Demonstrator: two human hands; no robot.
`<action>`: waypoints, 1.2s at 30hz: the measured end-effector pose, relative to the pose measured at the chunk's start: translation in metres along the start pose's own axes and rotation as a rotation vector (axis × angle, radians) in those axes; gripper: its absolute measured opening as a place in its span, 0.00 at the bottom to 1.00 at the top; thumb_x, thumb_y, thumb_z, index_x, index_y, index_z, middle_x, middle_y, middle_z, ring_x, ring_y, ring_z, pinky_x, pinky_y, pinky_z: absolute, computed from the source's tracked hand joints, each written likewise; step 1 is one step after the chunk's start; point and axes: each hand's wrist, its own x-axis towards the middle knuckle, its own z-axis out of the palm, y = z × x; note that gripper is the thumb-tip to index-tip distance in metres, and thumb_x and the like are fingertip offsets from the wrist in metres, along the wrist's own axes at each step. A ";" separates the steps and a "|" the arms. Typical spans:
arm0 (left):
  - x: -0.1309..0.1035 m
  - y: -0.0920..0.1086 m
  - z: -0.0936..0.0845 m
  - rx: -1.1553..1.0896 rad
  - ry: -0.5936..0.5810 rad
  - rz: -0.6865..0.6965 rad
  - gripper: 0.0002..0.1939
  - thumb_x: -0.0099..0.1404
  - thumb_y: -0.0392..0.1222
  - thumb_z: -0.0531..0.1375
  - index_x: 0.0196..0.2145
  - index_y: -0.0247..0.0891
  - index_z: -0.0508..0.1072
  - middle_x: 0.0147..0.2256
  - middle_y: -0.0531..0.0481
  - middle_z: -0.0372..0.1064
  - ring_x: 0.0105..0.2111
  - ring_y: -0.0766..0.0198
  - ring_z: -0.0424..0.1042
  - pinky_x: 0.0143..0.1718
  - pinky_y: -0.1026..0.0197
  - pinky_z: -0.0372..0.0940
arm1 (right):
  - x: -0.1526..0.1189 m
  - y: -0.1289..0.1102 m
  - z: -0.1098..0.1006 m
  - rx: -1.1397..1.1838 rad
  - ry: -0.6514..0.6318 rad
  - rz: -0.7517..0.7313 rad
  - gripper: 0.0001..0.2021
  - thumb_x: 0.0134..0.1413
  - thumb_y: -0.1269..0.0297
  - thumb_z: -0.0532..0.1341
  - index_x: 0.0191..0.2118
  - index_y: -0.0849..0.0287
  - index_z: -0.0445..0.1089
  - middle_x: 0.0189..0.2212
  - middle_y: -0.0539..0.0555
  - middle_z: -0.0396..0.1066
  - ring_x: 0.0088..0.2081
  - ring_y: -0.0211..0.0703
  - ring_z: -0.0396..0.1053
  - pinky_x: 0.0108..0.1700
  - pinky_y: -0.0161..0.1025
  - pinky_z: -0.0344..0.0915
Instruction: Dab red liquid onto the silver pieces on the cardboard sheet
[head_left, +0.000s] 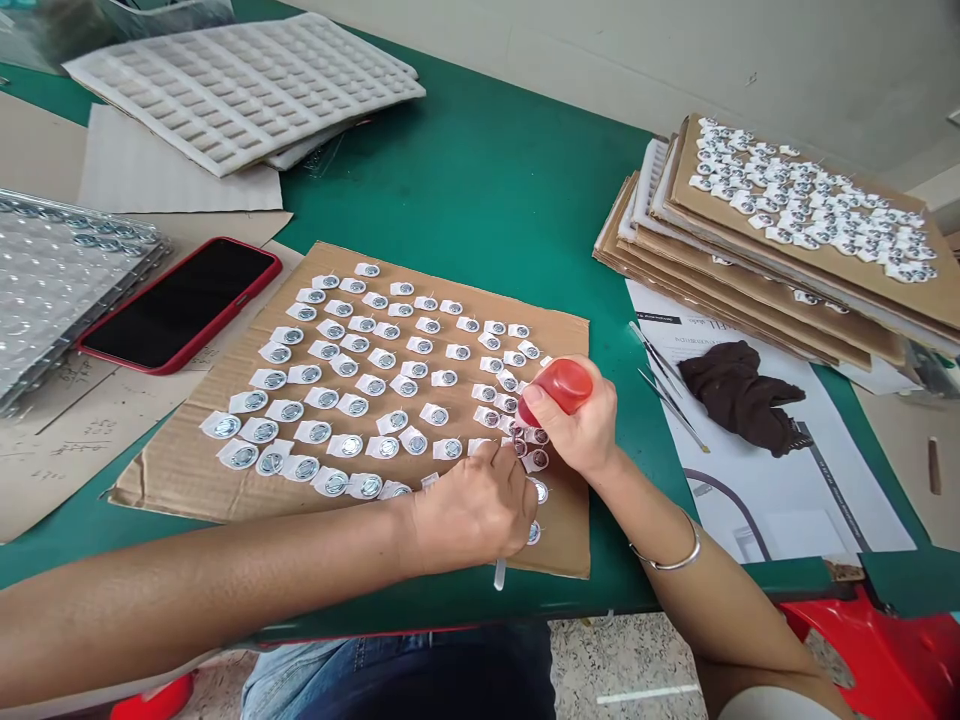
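Note:
My right hand [589, 430] is wrapped round a red squeeze bulb [564, 383], its lower end pointing down at the small round parts near the board's right side. Close beside it, my left hand [472, 505] is closed, with the flat end of a thin silver tool [500, 574] sticking out below; the tool's other end is hidden by the fingers. Both hands are over a brown cardboard sheet [562, 550]. Rows of small round silver-patterned pieces on white tabs [345, 446] cover the sheet. Some pieces are hidden under my hands.
At the right are stacked cardboard sheets [750, 290] bearing similar pieces, tweezers [671, 385] and a dark cloth [739, 395] on printed paper [720, 540]. At the left lie a red-cased phone [180, 305], a clear blister tray [52, 290] and white foam trays [247, 90].

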 end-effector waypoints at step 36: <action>0.001 -0.005 -0.004 0.027 -0.063 0.042 0.09 0.63 0.25 0.49 0.29 0.30 0.66 0.25 0.42 0.69 0.28 0.56 0.68 0.26 0.56 0.60 | 0.004 0.006 0.001 0.009 0.054 0.051 0.13 0.48 0.52 0.63 0.29 0.56 0.64 0.23 0.49 0.70 0.25 0.40 0.68 0.30 0.40 0.68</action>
